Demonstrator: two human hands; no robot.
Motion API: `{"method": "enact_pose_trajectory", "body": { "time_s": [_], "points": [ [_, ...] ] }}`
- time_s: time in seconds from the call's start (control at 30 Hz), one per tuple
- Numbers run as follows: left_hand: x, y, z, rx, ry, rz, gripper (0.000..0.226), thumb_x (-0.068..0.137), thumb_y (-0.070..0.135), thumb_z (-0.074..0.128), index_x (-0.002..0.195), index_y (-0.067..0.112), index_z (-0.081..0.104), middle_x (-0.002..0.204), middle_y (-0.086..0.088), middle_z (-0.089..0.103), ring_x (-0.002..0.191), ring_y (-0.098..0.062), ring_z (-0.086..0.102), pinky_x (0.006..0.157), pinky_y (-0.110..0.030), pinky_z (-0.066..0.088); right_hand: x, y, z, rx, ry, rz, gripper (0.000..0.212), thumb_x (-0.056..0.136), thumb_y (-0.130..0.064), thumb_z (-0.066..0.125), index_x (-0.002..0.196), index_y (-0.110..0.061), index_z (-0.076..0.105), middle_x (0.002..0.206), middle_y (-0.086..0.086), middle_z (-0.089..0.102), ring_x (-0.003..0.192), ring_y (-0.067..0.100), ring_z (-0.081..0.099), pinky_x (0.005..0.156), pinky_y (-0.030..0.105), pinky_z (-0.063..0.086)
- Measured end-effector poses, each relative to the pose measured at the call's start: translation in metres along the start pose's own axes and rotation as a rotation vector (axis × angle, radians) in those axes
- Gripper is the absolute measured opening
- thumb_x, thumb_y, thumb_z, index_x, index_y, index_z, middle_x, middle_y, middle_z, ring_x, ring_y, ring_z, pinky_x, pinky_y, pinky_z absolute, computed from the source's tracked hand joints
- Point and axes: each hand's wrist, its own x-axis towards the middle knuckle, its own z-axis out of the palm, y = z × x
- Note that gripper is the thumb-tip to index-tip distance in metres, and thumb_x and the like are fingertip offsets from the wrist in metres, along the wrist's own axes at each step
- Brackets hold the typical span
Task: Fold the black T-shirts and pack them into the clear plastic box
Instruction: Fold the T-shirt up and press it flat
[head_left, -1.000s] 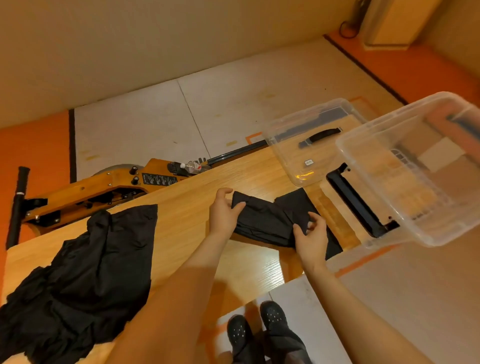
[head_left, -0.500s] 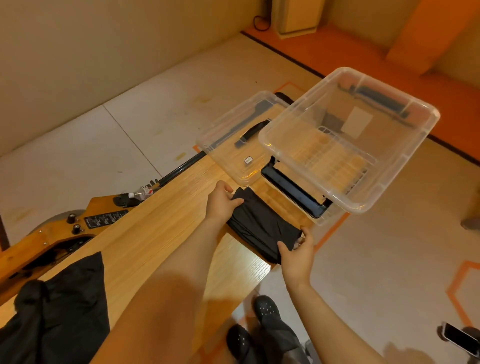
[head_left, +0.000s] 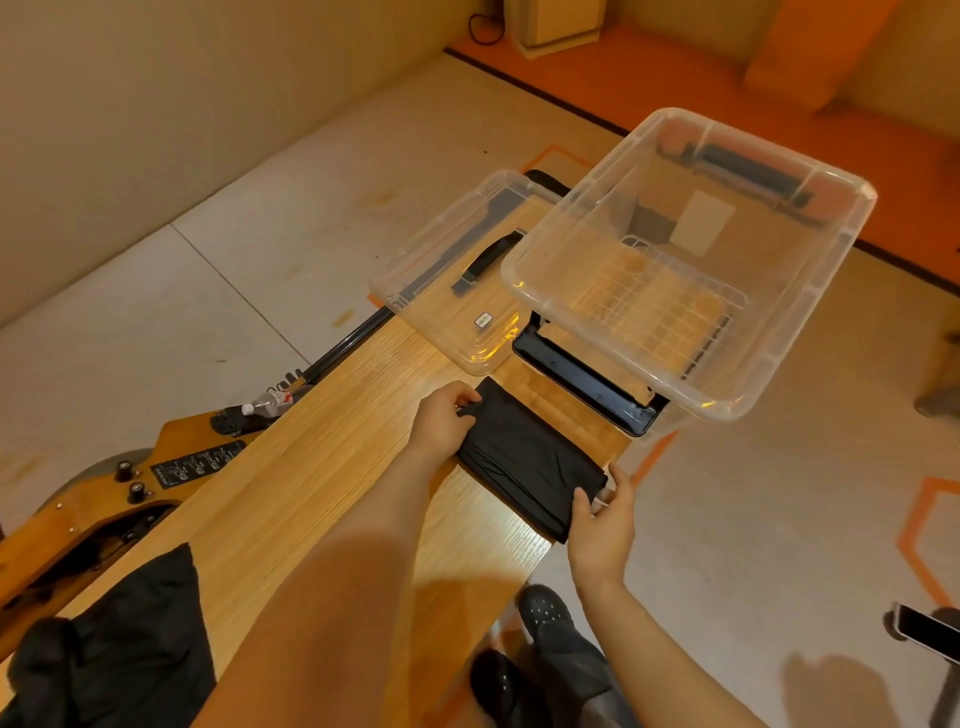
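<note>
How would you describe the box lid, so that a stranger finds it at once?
Follow the long wooden table to its far end. Left of the deep clear box lies the lid: also clear, but flat and shallow, with a black handle and a small white label.

- A bare indoor room, perhaps a studio or workshop: plain beige walls (head_left: 156, 104) and pale floor panels (head_left: 249, 291) edged with orange.
- A long wooden table (head_left: 322, 457) beside a wooden machine (head_left: 104, 509) with black knobs.

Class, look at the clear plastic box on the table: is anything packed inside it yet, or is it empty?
Empty. Through the clear plastic box only its ribbed floor shows; the folded T-shirt lies on the table, gripped by both hands.
</note>
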Motion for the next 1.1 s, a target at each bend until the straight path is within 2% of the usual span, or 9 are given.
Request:
{"method": "enact_pose_trajectory", "body": {
  "time_s": [0.07, 0.17, 0.33, 0.43, 0.57, 0.7, 0.8, 0.9, 1.1],
  "points": [
    [0.001, 0.000, -0.001, -0.010, 0.020, 0.011, 0.031, 0.083, -0.004, 0.061, 0.106, 0.016, 0.067, 0.110, -0.002, 0.064, 0.101, -0.014, 0.055, 0.082, -0.022, 0.040, -0.001, -0.001, 0.001, -0.001, 0.004, -0.012, 0.057, 0.095, -0.005, 0.059, 0.146, -0.015, 0.037, 0.120, 0.013, 0.056, 0.113, 0.024, 0.056, 0.099, 0.029, 0.046],
    [0.002, 0.002, -0.001, -0.050, 0.055, 0.027, 0.032, 0.085, -0.005, 0.060, 0.109, 0.015, 0.068, 0.113, -0.003, 0.066, 0.104, -0.014, 0.057, 0.084, -0.020, 0.040, -0.001, 0.001, 0.004, -0.011, 0.012, -0.019, 0.061, 0.092, -0.003, 0.062, 0.147, -0.014, 0.037, 0.128, 0.013, 0.055, 0.119, 0.025, 0.055, 0.094, 0.023, 0.041],
    [0.002, 0.001, 0.001, -0.049, 0.079, 0.038, 0.033, 0.087, -0.002, 0.060, 0.116, 0.012, 0.066, 0.117, -0.006, 0.065, 0.110, -0.019, 0.059, 0.086, -0.020, 0.040, 0.006, 0.007, 0.006, -0.061, 0.030, -0.021, 0.065, 0.089, -0.006, 0.068, 0.146, -0.015, 0.037, 0.136, 0.013, 0.052, 0.124, 0.027, 0.052, 0.102, 0.031, 0.044],
    [-0.004, -0.007, 0.005, 0.149, 0.124, 0.073, 0.045, 0.088, 0.007, 0.064, 0.131, 0.015, 0.055, 0.133, -0.007, 0.053, 0.120, -0.021, 0.050, 0.096, -0.025, 0.038, 0.004, 0.014, 0.006, -0.272, 0.032, -0.079, 0.073, 0.084, -0.011, 0.075, 0.146, -0.014, 0.037, 0.143, 0.012, 0.043, 0.131, 0.028, 0.044, 0.107, 0.040, 0.041],
    [-0.019, -0.004, 0.012, 0.396, 0.310, 0.247, 0.050, 0.092, 0.023, 0.061, 0.140, 0.019, 0.046, 0.147, -0.005, 0.042, 0.135, -0.023, 0.037, 0.110, -0.039, 0.029, -0.002, 0.016, 0.010, -0.641, 0.054, -0.375, 0.070, 0.082, -0.014, 0.076, 0.144, -0.014, 0.043, 0.151, 0.016, 0.035, 0.140, 0.033, 0.032, 0.111, 0.052, 0.029],
    [-0.024, -0.004, 0.027, 0.594, 0.110, 0.359, 0.054, 0.101, 0.038, 0.041, 0.151, 0.025, 0.025, 0.160, -0.004, 0.016, 0.148, -0.022, 0.009, 0.118, -0.039, 0.003, 0.002, 0.010, 0.022, -0.849, -0.025, -0.613, 0.064, 0.086, -0.018, 0.072, 0.143, -0.010, 0.045, 0.150, 0.019, 0.040, 0.140, 0.035, 0.034, 0.114, 0.054, 0.024],
    [-0.023, -0.014, 0.035, 0.719, -0.043, 0.372, 0.059, 0.103, 0.046, 0.027, 0.154, 0.028, 0.005, 0.162, -0.001, -0.009, 0.148, -0.020, -0.014, 0.117, -0.041, -0.009, 0.009, 0.010, 0.031, -1.009, -0.116, -0.681, 0.065, 0.093, -0.039, 0.060, 0.145, -0.005, 0.042, 0.152, 0.019, 0.038, 0.142, 0.036, 0.034, 0.116, 0.053, 0.025],
    [-0.022, -0.026, 0.039, 0.780, -0.126, 0.328, 0.061, 0.101, 0.052, 0.017, 0.153, 0.031, -0.008, 0.159, -0.001, -0.024, 0.145, -0.018, -0.025, 0.117, -0.044, -0.013, 0.015, 0.018, 0.035, -1.132, -0.186, -0.662, 0.081, 0.090, -0.061, 0.035, 0.148, -0.005, 0.038, 0.154, 0.019, 0.035, 0.144, 0.035, 0.031, 0.117, 0.049, 0.014],
    [-0.023, -0.033, 0.039, 0.781, -0.159, 0.243, 0.062, 0.099, 0.059, 0.011, 0.150, 0.037, -0.016, 0.155, -0.001, -0.033, 0.140, -0.017, -0.032, 0.117, -0.047, -0.014, 0.024, 0.034, 0.028, -1.229, -0.237, -0.703, 0.077, 0.091, -0.059, 0.027, 0.150, -0.010, 0.032, 0.157, 0.019, 0.028, 0.145, 0.036, 0.027, 0.116, 0.052, 0.016]
  ]
}}
